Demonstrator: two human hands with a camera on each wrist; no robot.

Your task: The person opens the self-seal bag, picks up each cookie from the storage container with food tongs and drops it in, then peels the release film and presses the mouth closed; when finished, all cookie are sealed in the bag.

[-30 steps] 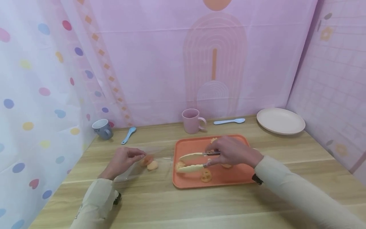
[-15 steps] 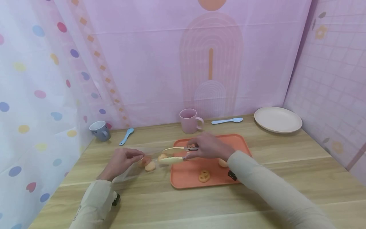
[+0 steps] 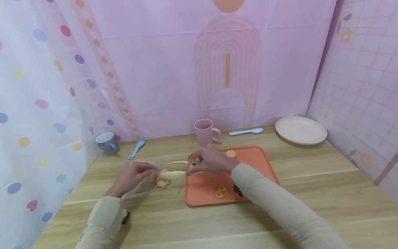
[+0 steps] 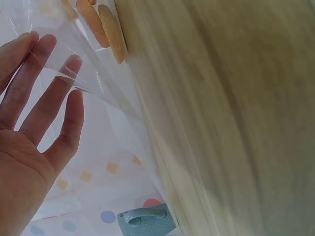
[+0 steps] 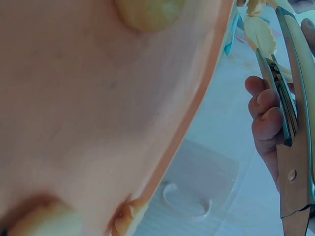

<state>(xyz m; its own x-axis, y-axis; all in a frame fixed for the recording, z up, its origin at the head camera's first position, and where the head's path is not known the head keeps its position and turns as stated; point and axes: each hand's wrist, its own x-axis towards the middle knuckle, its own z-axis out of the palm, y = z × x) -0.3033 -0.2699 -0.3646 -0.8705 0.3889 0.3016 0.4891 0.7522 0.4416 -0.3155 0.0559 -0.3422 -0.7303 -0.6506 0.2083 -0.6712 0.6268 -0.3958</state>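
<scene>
My left hand [image 3: 132, 176] pinches the edge of a clear plastic bag [image 4: 93, 66] between thumb and fingertips. Several tan and orange-brown cookies [image 4: 112, 34] lie in the bag, low against the wooden table. From the right, my right hand [image 3: 214, 159] grips metal tongs [image 3: 174, 175] with cream-coloured tips. The tips reach past the tray's left edge into the bag's opening and overlap the cookies there in the head view. A pale cookie [image 5: 256, 7] shows by the tong tips in the right wrist view.
Under my right forearm lies an orange tray [image 3: 199, 199] with a pretzel-shaped cookie [image 3: 221, 192] and a flower-shaped cookie [image 3: 231, 154]. Along the back stand a grey-blue cup [image 3: 107, 143], a blue spoon [image 3: 136, 149], a pink mug [image 3: 203, 133], another spoon [image 3: 245, 131] and a plate [image 3: 301, 129].
My right hand has moved left with the tongs, carrying a cookie off the tray's left side to the bag. The left hand has stayed at the bag.
</scene>
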